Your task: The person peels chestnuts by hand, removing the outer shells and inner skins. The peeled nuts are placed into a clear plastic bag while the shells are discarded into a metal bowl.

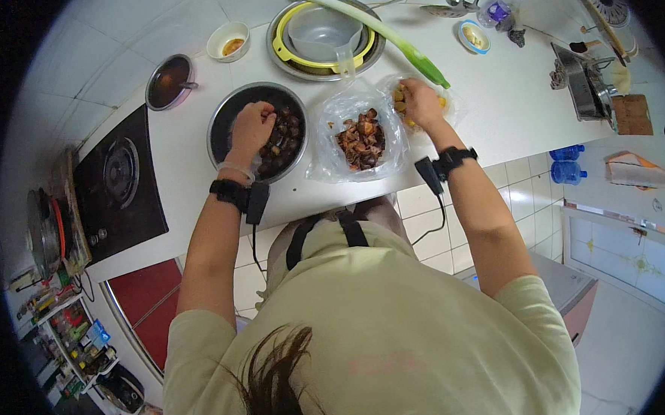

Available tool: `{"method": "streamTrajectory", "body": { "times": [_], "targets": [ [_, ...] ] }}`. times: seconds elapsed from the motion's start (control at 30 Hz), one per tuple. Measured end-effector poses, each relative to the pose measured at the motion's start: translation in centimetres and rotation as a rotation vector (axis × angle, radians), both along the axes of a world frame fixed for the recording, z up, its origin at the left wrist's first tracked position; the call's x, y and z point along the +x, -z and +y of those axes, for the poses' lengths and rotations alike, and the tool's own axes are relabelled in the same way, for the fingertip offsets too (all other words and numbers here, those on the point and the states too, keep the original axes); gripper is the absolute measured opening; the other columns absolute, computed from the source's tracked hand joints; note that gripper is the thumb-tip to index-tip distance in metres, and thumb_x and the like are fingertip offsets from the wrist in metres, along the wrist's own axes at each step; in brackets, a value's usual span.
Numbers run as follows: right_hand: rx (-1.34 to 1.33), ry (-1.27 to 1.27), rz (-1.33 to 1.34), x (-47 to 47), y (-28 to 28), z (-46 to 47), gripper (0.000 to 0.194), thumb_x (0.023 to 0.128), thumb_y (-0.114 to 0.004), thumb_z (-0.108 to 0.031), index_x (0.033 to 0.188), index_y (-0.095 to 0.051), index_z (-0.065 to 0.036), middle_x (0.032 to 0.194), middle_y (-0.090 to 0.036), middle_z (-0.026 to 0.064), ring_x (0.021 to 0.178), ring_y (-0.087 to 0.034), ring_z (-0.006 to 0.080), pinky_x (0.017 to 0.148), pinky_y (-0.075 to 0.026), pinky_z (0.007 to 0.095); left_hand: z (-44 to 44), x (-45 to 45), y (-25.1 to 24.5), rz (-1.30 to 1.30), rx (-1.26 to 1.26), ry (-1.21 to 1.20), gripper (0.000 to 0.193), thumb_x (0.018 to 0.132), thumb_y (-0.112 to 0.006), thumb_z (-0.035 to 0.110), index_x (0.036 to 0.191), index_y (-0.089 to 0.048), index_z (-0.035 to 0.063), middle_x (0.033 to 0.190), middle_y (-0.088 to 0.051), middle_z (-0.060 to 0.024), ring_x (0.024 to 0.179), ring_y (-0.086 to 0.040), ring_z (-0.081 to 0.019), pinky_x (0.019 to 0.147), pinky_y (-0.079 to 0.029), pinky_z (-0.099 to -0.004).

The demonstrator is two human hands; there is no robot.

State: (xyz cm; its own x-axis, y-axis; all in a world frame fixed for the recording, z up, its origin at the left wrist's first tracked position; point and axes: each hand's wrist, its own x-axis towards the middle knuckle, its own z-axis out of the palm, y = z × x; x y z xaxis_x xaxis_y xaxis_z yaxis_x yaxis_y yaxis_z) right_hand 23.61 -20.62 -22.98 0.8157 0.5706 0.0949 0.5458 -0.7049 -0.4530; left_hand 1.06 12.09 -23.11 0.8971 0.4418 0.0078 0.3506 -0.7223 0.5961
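My left hand [253,131] reaches into a dark-looking metal-rimmed bowl [224,109], over dark brown, chestnut-like nuts [288,135]. Its fingers are curled together; whether a nut is between them is hidden. My right hand [422,102] is lowered over yellow pieces [399,98], apparently peeled nuts, on a clear plastic bag [452,111]. The fingers point down among the pieces, and their grip cannot be made out. Between my hands, another clear plastic bag [327,154] lies spread out with brown shells [361,142] in it. Black straps circle both wrists.
A leek [365,21] lies across the nested yellow-rimmed colander [282,51] and metal basin [275,63]. Further left are a small white bowl [213,44] and a bowl of brown liquid [168,83]. A black cooktop [141,217] borders the left; a small dish [475,37] stands right.
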Motion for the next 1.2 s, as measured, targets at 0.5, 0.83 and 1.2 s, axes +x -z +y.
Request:
{"method": "streamTrajectory", "body": {
  "times": [0.5,0.83,1.2],
  "targets": [
    [0.232,-0.043,0.17,4.0,-6.1,0.2,0.012,0.084,-0.064,-0.009,0.094,-0.068,-0.004,0.078,-0.069,0.0145,0.077,-0.07,0.0274,0.069,-0.053,0.0374,-1.1,-7.1,-2.4,0.018,-0.178,-0.1,0.019,0.087,-0.067,0.012,0.103,-0.068,0.0018,0.095,-0.067,-0.0124,0.082,-0.066,-0.022,0.073,-0.053,-0.033],
    [0.293,0.023,0.114,-3.2,-2.9,-3.1,0.025,0.088,-0.059,-0.007,0.113,-0.062,-0.002,0.094,-0.068,0.02,0.082,-0.067,0.0335,0.075,-0.053,0.0389,-0.7,-6.0,0.0,-0.029,-0.141,-0.048,0.022,0.086,-0.067,0.013,0.107,-0.068,0.0037,0.098,-0.068,-0.013,0.087,-0.068,-0.0225,0.076,-0.054,-0.0336],
    [-0.237,-0.249,-0.041,-8.3,-5.4,-0.2,0.038,0.087,-0.056,-0.008,0.125,-0.057,-0.01,0.091,-0.067,0.0219,0.085,-0.065,0.0394,0.076,-0.053,0.0463,1.2,-1.5,1.1,0.071,0.274,-0.115,0.033,0.082,-0.06,0.004,0.115,-0.061,0.0103,0.103,-0.058,-0.0151,0.096,-0.062,-0.0348,0.082,-0.052,-0.0443]
  ]
}}
